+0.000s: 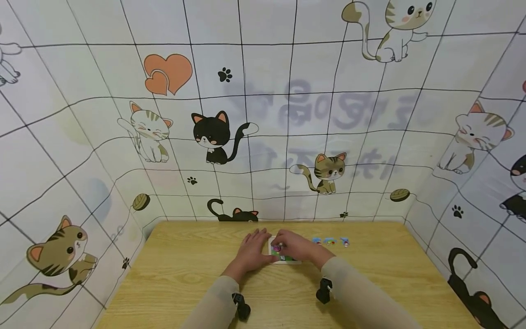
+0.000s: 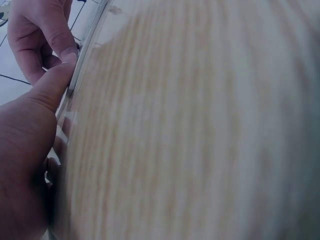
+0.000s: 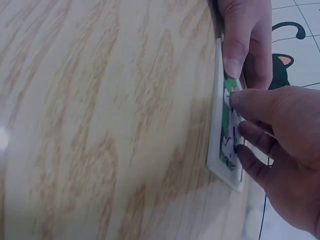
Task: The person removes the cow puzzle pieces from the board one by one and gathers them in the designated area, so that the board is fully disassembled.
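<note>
A small picture puzzle board (image 1: 287, 262) with a white rim and a green, pink and purple picture lies on the table between the two hands. My left hand (image 1: 251, 251) rests at its left side, fingers extended, with the thumb on the near left corner. Over the board, my right hand (image 1: 295, 246) has its fingers bent down and pinches a small puzzle piece, largely hidden by the fingers. In the right wrist view, the right thumb and fingertips touch the green picture (image 3: 226, 117) inside the rim (image 3: 214, 145).
Several small colourful puzzle pieces (image 1: 330, 241) lie in a row right of the board. The wooden table (image 1: 185, 260) meets a cat-patterned cloth wall (image 1: 267, 192) at the back and sides. Small black devices (image 1: 324, 291) hang at both wrists.
</note>
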The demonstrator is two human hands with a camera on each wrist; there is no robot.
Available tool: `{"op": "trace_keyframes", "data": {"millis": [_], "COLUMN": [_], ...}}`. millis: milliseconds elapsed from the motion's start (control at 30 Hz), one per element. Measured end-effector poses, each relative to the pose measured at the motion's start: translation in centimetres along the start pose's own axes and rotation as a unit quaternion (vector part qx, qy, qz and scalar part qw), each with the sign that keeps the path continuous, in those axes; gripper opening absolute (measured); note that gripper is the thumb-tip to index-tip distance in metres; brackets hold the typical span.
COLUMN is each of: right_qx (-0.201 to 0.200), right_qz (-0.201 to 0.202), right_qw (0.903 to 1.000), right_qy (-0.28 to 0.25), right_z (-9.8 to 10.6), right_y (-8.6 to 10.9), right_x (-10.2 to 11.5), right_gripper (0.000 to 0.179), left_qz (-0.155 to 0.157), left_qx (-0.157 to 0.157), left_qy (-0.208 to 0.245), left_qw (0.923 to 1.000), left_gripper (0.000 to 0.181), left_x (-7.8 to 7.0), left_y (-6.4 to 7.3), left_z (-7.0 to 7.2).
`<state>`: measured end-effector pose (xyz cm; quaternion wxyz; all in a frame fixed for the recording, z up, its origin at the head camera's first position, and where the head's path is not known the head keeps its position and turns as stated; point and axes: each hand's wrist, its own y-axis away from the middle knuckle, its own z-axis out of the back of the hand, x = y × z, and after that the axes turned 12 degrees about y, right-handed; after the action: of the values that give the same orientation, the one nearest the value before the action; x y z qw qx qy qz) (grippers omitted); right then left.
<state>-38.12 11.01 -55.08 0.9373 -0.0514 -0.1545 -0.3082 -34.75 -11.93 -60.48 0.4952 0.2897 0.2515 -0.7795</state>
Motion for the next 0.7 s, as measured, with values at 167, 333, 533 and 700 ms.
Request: {"op": "trace_keyframes", "data": {"millis": [167,333,533,700], "right_qx": [0.008,0.004,0.001,-0.005], "right_qz": [-0.009,-0.013,-0.018,-0.018], "right_qw": [0.9999,0.9999,0.9997,0.9998], "right_qy": [0.000,-0.008,-0.016,-0.010], "right_z": [0.00,0.11,-0.01,-0.17], "right_y": [-0.01,0.03,0.09,0.21], "right_x": [0.14,0.16,0.01,0.17], "right_gripper": [0.033,0.034,0.034,0.034], "left_qz": [0.002,-0.002,-0.002,-0.003], "left_qx": [-0.002,-0.003,-0.001,-0.003], "left_qy": [-0.005,0.007,0.006,0.018], "left_qw": [1.0000,1.0000,1.0000,0.9998], "left_gripper": [0.087,0.087,0.085,0.087], "left_x": [0.04,0.29,-0.19,-0.13], "left_y": [0.00,-0.13,0.03,0.06], "left_z": [-0.01,-0.07,0.12,0.05]}}
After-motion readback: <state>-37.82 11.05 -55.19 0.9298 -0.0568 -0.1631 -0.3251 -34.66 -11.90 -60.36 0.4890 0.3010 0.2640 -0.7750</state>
